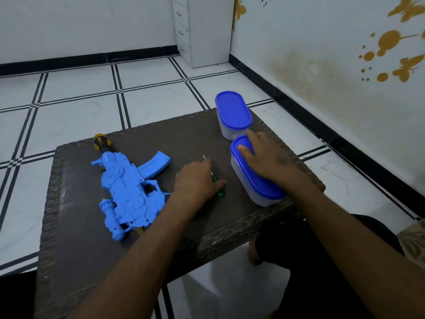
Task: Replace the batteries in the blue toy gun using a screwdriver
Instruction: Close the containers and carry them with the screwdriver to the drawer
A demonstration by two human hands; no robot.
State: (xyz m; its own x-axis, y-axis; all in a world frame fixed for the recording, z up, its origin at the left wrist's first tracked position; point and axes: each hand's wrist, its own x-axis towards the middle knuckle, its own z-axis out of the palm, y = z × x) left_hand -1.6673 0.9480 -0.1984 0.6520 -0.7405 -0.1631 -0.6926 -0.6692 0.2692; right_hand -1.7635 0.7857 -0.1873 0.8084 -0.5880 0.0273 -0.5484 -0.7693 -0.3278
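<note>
Reaching down, the left hand (195, 178) curls onto the green-handled metal screwdriver (216, 183), apparently to lift it. Right hand (264, 155) lies flat, fingers straight, steadying the nearer of two blue-lidded translucent plastic tubs (255, 178). One blue plastic toy gun (128, 192) waits untouched, left, on the dark woven table (92, 261).

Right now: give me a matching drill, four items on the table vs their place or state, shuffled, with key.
Things:
1. toy gun
2. screwdriver
3. near container
4. far container

Places or states:
A. lid closed, nothing touching it
B. under the left hand
C. lying flat at the table's left side, untouched
D. right hand resting on its lid

Pairs: 1-C, 2-B, 3-D, 4-A
</note>
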